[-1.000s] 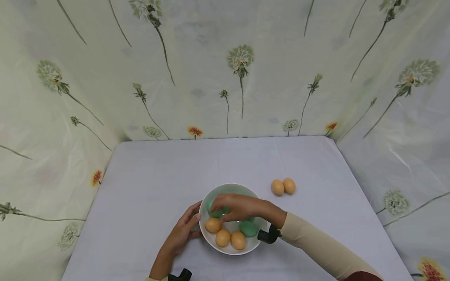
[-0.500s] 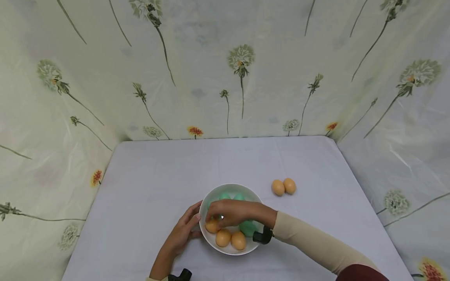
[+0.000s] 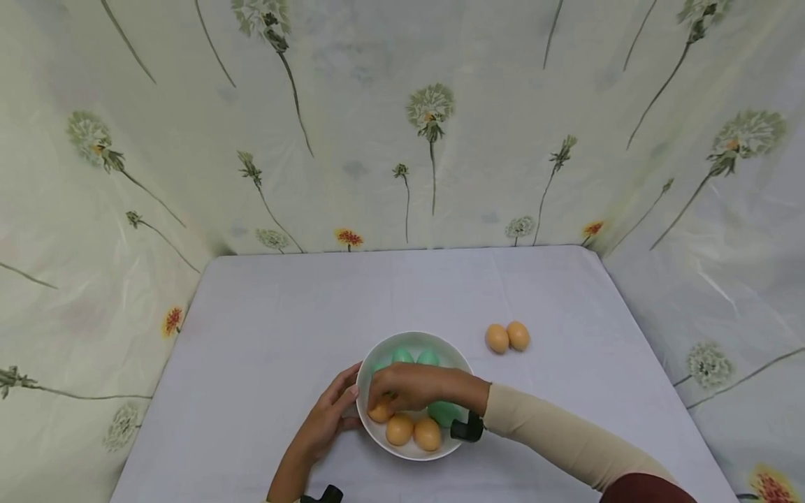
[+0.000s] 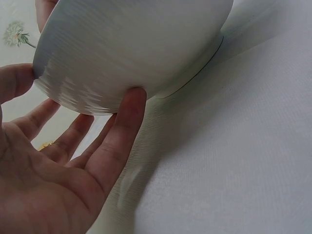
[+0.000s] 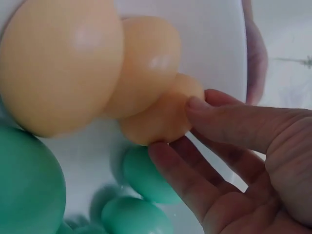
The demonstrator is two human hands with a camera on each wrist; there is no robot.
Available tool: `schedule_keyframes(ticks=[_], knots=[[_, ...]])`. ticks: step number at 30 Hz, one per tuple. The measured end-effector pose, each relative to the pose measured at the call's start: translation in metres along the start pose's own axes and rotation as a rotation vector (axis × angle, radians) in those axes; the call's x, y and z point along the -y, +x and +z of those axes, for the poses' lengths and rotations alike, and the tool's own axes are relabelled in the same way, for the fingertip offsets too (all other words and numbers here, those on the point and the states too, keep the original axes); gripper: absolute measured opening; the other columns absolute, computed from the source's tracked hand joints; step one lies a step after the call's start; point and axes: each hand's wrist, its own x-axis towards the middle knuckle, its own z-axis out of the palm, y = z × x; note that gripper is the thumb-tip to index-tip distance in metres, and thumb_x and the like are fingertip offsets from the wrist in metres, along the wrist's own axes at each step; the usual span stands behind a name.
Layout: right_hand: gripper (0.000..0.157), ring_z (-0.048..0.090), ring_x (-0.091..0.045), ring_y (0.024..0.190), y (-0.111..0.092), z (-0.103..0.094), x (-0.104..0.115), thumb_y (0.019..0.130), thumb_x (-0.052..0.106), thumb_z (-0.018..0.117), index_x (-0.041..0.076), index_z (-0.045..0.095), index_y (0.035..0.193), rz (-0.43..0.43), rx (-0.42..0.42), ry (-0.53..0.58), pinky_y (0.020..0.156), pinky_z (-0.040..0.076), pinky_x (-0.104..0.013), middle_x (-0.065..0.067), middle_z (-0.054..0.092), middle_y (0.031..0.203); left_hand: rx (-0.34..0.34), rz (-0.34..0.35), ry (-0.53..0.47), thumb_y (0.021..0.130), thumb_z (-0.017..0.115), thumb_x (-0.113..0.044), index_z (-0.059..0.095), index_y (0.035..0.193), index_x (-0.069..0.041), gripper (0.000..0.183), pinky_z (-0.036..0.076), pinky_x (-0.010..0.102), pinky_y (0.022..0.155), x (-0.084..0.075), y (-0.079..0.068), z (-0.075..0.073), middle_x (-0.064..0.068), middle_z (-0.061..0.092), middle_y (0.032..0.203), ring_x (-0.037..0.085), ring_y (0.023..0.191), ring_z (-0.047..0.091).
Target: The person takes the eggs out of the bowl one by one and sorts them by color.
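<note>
A white bowl (image 3: pixel 414 459) holds orange eggs and green eggs. My right hand (image 3: pixel 409 386) reaches into it, and in the right wrist view its thumb and fingers pinch an orange egg (image 5: pixel 163 114) near the bowl's left wall. Two further orange eggs (image 3: pixel 399 429) lie beside that one, toward me. Several green eggs (image 5: pixel 136 216) rest in the bowl, some partly hidden under my right hand. My left hand (image 3: pixel 323 416) rests against the bowl's left side, thumb at the rim and fairly straight fingers spread along the outer wall.
Two orange eggs (image 3: pixel 508 337) lie side by side on the white-covered table (image 3: pixel 283 307), beyond the bowl to the right. A flower-patterned curtain (image 3: pixel 377 140) hangs behind the table and along both sides.
My right hand has come down slightly toward me, from over the green eggs at the bowl's left to the orange egg it now pinches. The left hand stays against the bowl.
</note>
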Motion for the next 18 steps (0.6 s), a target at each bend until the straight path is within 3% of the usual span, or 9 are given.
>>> schedule_keyframes(ticks=[14, 18], knots=[[0.024, 0.057, 0.001, 0.092, 0.0036, 0.0028, 0.0032, 0.084, 0.002, 0.075, 0.017, 0.078, 0.103, -0.037, 0.01, -0.092, 0.088, 0.045, -0.011, 0.009, 0.072, 0.096, 0.003, -0.005, -0.021, 0.104, 0.052, -0.036, 0.034, 0.155, -0.022, 0.056, 0.058, 0.045, 0.086, 0.0009, 0.0004, -0.0001, 0.013, 0.033, 0.159, 0.026, 0.124, 0.056], [0.024, 0.058, 0.001, 0.093, 0.0026, 0.0039, 0.0049, 0.085, 0.005, 0.075, 0.018, 0.077, 0.105, -0.007, 0.02, -0.091, 0.09, 0.046, -0.012, 0.01, 0.072, 0.098, 0.007, -0.011, -0.023, 0.104, 0.052, -0.036, 0.033, 0.156, -0.022, 0.057, 0.058, 0.046, 0.087, 0.0024, 0.0001, 0.0001, 0.014, 0.031, 0.16, 0.027, 0.127, 0.054]])
